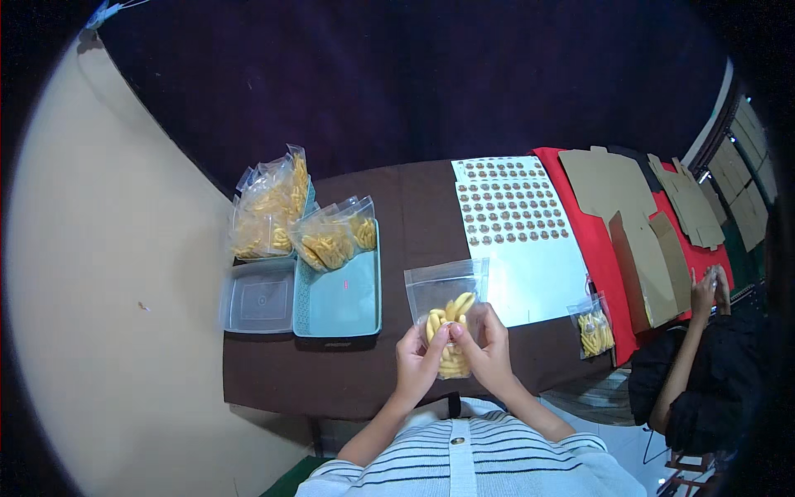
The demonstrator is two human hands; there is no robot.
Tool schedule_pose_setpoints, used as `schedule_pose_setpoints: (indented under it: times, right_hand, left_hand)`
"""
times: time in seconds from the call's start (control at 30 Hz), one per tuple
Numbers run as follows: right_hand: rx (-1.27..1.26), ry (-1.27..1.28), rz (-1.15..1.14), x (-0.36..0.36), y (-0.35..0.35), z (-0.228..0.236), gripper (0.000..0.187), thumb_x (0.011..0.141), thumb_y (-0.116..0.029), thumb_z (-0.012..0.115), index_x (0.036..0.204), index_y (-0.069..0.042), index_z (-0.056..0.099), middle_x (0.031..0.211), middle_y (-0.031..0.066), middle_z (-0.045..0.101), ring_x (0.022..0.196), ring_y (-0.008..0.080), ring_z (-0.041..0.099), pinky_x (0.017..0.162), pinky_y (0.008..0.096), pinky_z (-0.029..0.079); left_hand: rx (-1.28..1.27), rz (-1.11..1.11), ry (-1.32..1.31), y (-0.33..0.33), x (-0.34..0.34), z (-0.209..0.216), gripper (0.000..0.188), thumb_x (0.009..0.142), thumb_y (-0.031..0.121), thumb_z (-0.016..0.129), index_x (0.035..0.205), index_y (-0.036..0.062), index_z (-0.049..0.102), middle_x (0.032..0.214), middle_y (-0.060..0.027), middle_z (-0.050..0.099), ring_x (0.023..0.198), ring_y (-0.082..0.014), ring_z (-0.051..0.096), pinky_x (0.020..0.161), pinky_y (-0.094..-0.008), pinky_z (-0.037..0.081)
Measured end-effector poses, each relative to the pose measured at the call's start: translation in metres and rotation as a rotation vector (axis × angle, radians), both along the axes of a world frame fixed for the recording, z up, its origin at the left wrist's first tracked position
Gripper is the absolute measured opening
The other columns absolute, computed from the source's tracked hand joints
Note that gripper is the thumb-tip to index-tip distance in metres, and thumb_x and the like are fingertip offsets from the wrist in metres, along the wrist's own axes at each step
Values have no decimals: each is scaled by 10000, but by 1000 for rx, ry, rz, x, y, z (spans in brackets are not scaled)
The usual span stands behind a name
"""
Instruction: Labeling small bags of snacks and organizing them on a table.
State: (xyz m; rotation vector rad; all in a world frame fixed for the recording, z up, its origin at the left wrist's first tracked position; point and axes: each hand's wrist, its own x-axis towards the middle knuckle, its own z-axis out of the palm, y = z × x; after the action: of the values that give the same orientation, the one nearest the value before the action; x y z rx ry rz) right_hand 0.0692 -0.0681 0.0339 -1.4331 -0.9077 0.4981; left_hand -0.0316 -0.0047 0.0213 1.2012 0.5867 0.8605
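Note:
A clear zip bag (447, 361) of curved yellow snack pieces stands upright just in front of my body, over the near edge of the table. My left hand (416, 362) grips its left side, and my right hand (492, 354) grips the right side. Both thumbs press on the bag's front and nearly meet at its middle. Something small and reddish shows beside the thumbs, mostly covered, so I cannot make out what it is. The bag's upper part is flat and holds no pieces. Beyond my right hand lies a white sheet of round brown stickers (522, 273).
At left, a light-blue tray (356, 311) and a clear plastic container (259, 298) stand by several filled bags (265, 219). Another filled bag (595, 333) lies right of the sheet. An open cardboard box (642, 277) rests on red cloth, near another person's hands (708, 290).

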Motion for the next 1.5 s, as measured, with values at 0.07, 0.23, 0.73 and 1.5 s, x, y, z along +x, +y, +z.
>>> schedule_pose_setpoints:
  times: [0.07,0.23,0.73,1.5]
  right_hand:
    - [115,154,24,-1,4,-3,205,805,-134,605,915,18,522,781,56,521,700,89,476,616,227,391]
    - [0,278,110,6,-5,6,170,910,-140,450,947,-6,547,789,-3,527,692,35,461,623,175,392]
    - [28,126,88,5,11,-9,199,780,-111,645,895,4,532,812,7,503,730,47,492,619,180,410]
    - [37,362,114,13,7,-5,131,846,-129,565,891,-14,521,815,-4,516,747,48,463,678,195,386]
  left_hand:
    - [-10,18,-10,0,2,4,213,868,114,539,1028,-26,531,877,-33,595,761,-59,551,667,-196,450]
    - [-203,88,-108,7,0,0,208,899,156,488,1011,-12,537,864,-39,598,725,-55,553,647,-197,454]
    - [-65,16,-39,11,-4,-2,211,872,122,538,1019,-28,540,885,-44,596,772,-59,558,662,-199,459]
    - [-149,-159,-67,10,-4,-5,327,878,92,515,1172,-30,440,1015,-55,558,875,-75,544,759,-224,461]
